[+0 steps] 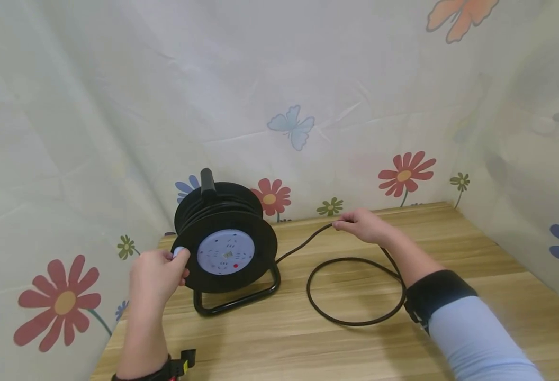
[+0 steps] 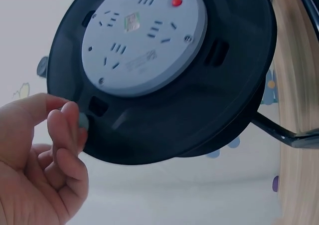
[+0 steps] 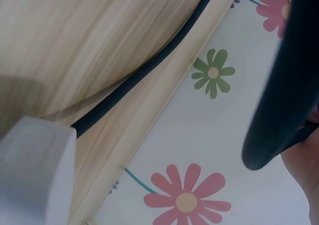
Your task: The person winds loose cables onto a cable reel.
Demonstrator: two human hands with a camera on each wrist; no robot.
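On the left of the table stands a black cable reel (image 1: 189, 270) with a pale socket panel (image 1: 226, 253) on its face and dark cord wound inside. My left hand (image 1: 158, 272) pinches the small light knob (image 1: 178, 252) at the reel's rim; in the left wrist view, fingers partly cover this knob (image 2: 83, 121). To the right of the reel, my right hand (image 1: 365, 226) pinches the black cable (image 1: 303, 245), lifting it off the table. Past that hand, the cable falls into a loose loop (image 1: 319, 312). Only an edge of the right hand (image 3: 298, 170) shows in its wrist view.
The wooden table (image 1: 279, 344) ends at a pale curtain (image 1: 346, 174) printed with flowers, which hangs behind and at both sides. The reel's tubular stand (image 1: 239, 304) rests on the table. A blurred white shape (image 3: 35, 175) in the right wrist view is unclear.
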